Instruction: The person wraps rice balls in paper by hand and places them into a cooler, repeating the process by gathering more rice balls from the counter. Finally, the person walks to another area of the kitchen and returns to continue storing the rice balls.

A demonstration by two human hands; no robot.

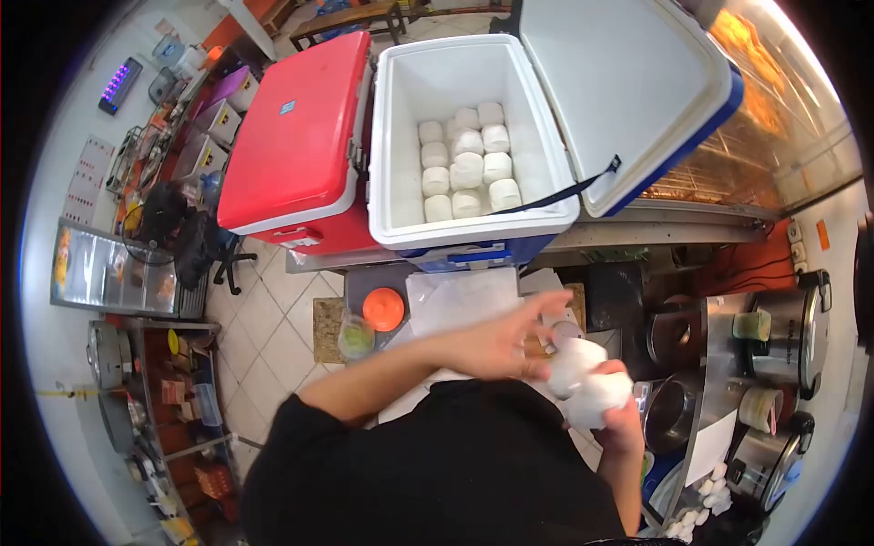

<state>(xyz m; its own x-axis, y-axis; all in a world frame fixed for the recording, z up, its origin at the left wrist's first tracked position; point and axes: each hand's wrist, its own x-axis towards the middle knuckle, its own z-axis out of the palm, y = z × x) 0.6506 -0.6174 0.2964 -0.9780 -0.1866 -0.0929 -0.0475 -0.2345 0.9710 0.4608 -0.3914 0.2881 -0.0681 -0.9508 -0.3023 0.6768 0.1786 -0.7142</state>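
My right hand (621, 420) is closed around two white, rounded bundles that look wrapped in paper, an upper bundle (575, 364) and a lower bundle (598, 400). The two press against each other at the right of my body. My left hand (496, 344) reaches across from the left with its fingers spread, fingertips right at the upper bundle. Ahead of me stands an open blue cooler (391, 196) with a white interior. Rows of similar white bundles (467, 170) lie on its floor, some stacked on others.
A closed red cooler (296, 136) stands left of the blue one, whose raised lid (628, 82) leans right. Below are white paper sheets (462, 300), an orange lid (383, 309) and a clear container (356, 337). A steel counter with large pots (790, 328) runs along the right.
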